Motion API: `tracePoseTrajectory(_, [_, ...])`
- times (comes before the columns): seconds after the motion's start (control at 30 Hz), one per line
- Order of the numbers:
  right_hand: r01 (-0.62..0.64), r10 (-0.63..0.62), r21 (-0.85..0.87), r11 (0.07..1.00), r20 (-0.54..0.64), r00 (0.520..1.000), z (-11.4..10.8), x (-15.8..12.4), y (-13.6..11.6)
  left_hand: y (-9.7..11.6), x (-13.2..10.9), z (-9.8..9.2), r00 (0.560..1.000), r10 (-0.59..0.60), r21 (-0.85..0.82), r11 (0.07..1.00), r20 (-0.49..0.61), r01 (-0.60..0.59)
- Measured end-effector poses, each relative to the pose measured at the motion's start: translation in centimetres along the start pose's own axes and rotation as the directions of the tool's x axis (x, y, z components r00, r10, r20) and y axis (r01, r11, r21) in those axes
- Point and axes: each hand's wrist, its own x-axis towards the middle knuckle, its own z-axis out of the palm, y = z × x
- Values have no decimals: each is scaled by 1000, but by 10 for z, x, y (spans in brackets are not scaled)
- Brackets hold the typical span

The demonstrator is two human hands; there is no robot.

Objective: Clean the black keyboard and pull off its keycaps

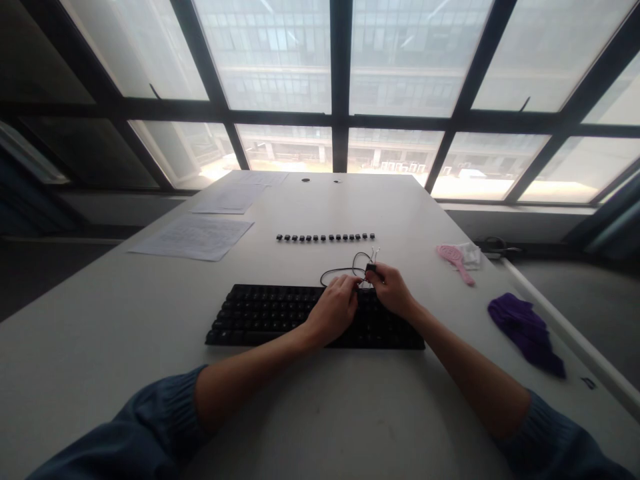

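Note:
A black keyboard [270,313] lies on the white table, with its cable [333,270] looping behind it. Over the keyboard's back edge, my right hand [393,288] is closed on a keycap puller [371,267], a small black grip with thin wires sticking out above and below. My left hand [334,308] rests over the middle of the keyboard, its fingertips pinched together beside the lower wires. Whatever lies between those fingertips is too small to make out. Beyond the keyboard, several black keycaps [323,238] stand in a row.
Printed paper sheets [200,237] lie on the left side of the table. To the right are a pink hairbrush [453,257] on a clear plastic wrapper [471,256], a purple cloth [525,330] and a small dark clip-like piece [589,383] near the edge. Windows rise behind the table.

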Motion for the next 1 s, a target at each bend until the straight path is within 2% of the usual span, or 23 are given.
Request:
tracePoseTrajectory(0.73, [-11,7,69,998,60,998,-1,1,-1,0,1,0,1000,9,8,1000,-1,-9])
tracePoseTrajectory(1.0, [102,-104,24,994,82,991,1,-2,-8,2,0,-2,1000,10,7,1000,2,-10])
